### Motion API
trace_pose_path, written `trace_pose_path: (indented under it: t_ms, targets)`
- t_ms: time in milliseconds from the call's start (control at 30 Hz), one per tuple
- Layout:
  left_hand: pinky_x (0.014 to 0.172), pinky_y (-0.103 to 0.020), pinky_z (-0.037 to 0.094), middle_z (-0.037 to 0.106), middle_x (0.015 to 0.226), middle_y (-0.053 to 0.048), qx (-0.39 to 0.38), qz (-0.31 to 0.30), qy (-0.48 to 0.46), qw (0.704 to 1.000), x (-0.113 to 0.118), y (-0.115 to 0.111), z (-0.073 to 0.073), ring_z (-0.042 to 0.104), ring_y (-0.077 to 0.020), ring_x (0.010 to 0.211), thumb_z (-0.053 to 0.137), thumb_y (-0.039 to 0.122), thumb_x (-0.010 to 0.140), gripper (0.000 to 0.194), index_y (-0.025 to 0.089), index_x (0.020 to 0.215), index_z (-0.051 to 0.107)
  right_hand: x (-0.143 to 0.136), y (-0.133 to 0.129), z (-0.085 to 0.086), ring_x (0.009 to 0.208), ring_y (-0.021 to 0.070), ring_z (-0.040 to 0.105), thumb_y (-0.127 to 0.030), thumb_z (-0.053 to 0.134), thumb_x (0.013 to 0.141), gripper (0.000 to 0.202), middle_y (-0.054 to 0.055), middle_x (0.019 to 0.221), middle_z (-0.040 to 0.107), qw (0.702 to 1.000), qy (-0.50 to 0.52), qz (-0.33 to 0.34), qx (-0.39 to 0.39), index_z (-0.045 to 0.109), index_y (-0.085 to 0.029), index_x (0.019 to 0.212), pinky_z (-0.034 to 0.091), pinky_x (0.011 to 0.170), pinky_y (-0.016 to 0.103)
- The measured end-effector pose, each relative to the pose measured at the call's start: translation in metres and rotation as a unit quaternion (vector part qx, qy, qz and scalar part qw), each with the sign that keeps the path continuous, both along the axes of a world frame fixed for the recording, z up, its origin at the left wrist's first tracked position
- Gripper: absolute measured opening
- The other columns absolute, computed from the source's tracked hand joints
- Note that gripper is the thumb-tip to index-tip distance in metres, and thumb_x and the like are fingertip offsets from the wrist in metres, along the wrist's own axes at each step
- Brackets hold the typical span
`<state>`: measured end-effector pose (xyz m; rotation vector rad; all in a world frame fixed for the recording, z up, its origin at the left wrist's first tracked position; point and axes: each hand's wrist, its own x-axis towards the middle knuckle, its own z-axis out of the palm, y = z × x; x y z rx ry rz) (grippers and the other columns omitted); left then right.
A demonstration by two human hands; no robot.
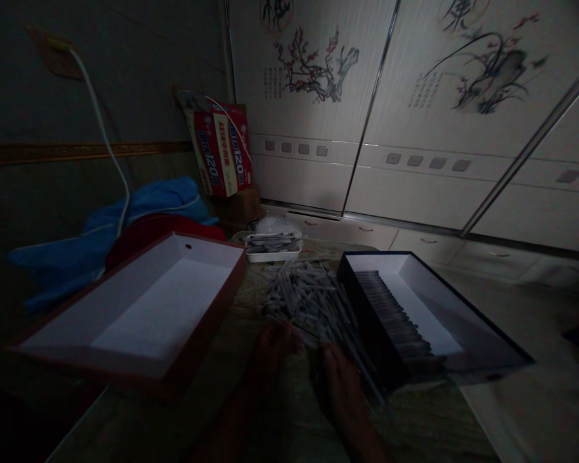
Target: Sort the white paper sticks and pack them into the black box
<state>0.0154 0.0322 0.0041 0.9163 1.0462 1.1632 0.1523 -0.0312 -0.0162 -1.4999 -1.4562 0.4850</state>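
Observation:
A loose pile of thin, pale stick-like items (309, 296) lies mid-table between two open boxes. My left hand (273, 344) is at the pile's near edge, fingers curled together around something slim and pale that I cannot make out. Beside it, my right hand (336, 373) reaches the pile's lower edge; its fingers are dark and blurred, so its grip is unclear. The dark box (374, 321) on the right holds a row of similar sticks (398, 318) along its left side. On the left, the red-sided box (139, 308) has a bare white inside.
Behind the pile stands a white tray (273, 256) with more sticks and clear plastic. Blue cloth (149, 196) and a red item (166, 225) lie behind the left box. A red carton (222, 151) stands near the cabinet doors (309, 173); a white cord (99, 119) hangs at left.

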Motion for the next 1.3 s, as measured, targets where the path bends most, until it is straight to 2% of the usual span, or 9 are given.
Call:
trace_pose_path:
  t_ms: [100,233,333,467,567,667,867,1133,1300]
  targets:
    - [0.059,-0.027,0.048,0.065,0.060,-0.001,0.006,-0.003,0.007,1.000,-0.001,0.000,0.001,0.061,-0.0157,0.056,0.065,0.043,0.065,0.030,0.015,0.071,0.058,0.000,-0.001,0.004,0.057,0.0133,0.055,-0.036,0.036,0.090,0.024,0.001,0.066,0.058,1.000,-0.015,0.020,-0.001,0.054,-0.020,0.085,0.042,0.052,0.021]
    - [0.057,-0.028,0.048,0.065,0.058,-0.001,0.014,-0.024,0.003,1.000,-0.001,0.000,0.000,0.061,-0.0158,0.053,0.065,0.044,0.064,0.032,0.015,0.071,0.058,0.001,0.000,-0.005,0.047,0.0126,0.051,-0.033,0.031,0.091,0.032,-0.001,0.055,0.053,0.999,-0.040,0.014,0.016,0.053,-0.021,0.071,0.039,0.046,0.021]
    - [0.056,-0.027,0.048,0.065,0.057,0.000,0.014,-0.022,0.000,1.000,0.000,0.000,0.000,0.061,-0.0157,0.052,0.066,0.044,0.063,0.031,0.015,0.072,0.057,0.002,0.000,-0.011,0.052,0.0144,0.055,-0.037,0.033,0.090,0.033,0.001,0.059,0.057,0.998,-0.052,0.004,0.039,0.056,-0.022,0.072,0.041,0.048,0.022]
    - [0.056,-0.026,0.047,0.065,0.056,0.001,0.014,-0.005,0.014,1.000,-0.001,0.000,0.002,0.060,-0.0150,0.052,0.065,0.042,0.065,0.029,0.015,0.073,0.057,0.003,-0.001,-0.006,0.059,0.0145,0.058,-0.036,0.037,0.089,0.025,0.003,0.070,0.062,0.998,-0.055,-0.002,0.039,0.056,-0.020,0.085,0.043,0.052,0.022]
    - [0.056,-0.027,0.047,0.065,0.056,0.000,0.023,-0.022,-0.004,1.000,-0.001,0.000,0.000,0.060,-0.0148,0.052,0.064,0.042,0.067,0.028,0.015,0.074,0.056,0.002,0.000,-0.003,0.048,0.0121,0.053,-0.032,0.034,0.091,0.027,-0.001,0.058,0.056,0.999,-0.038,0.021,0.022,0.054,-0.021,0.077,0.040,0.046,0.020]
    - [0.056,-0.028,0.047,0.065,0.058,0.000,0.033,-0.041,-0.023,0.998,-0.001,0.000,-0.002,0.061,-0.0154,0.052,0.064,0.041,0.066,0.028,0.015,0.074,0.056,0.002,0.000,-0.003,0.044,0.0123,0.050,-0.034,0.031,0.091,0.035,-0.001,0.052,0.053,0.999,-0.023,0.014,0.039,0.054,-0.022,0.067,0.038,0.043,0.020]
    - [0.056,-0.027,0.048,0.065,0.058,0.000,0.017,-0.013,-0.009,1.000,-0.001,0.001,-0.003,0.061,-0.0154,0.053,0.065,0.044,0.064,0.032,0.015,0.075,0.057,0.003,-0.003,0.006,0.054,0.0126,0.057,-0.033,0.038,0.089,0.021,0.000,0.065,0.060,1.000,-0.010,0.021,0.017,0.056,-0.020,0.089,0.042,0.048,0.019]
    - [0.057,-0.029,0.048,0.065,0.058,-0.001,0.031,-0.031,-0.012,0.999,0.000,0.000,-0.001,0.061,-0.0158,0.052,0.066,0.044,0.063,0.032,0.015,0.071,0.057,0.003,-0.001,-0.007,0.048,0.0125,0.052,-0.033,0.031,0.091,0.031,0.000,0.057,0.055,0.999,-0.035,-0.006,0.027,0.054,-0.021,0.074,0.039,0.045,0.020]
    - [0.057,-0.028,0.048,0.066,0.058,-0.001,0.007,-0.008,0.000,1.000,-0.001,0.001,-0.001,0.062,-0.0162,0.053,0.066,0.044,0.063,0.033,0.015,0.074,0.058,0.003,-0.004,0.000,0.054,0.0129,0.056,-0.032,0.038,0.089,0.021,0.000,0.064,0.059,0.999,-0.043,0.015,0.014,0.054,-0.021,0.083,0.042,0.049,0.020]
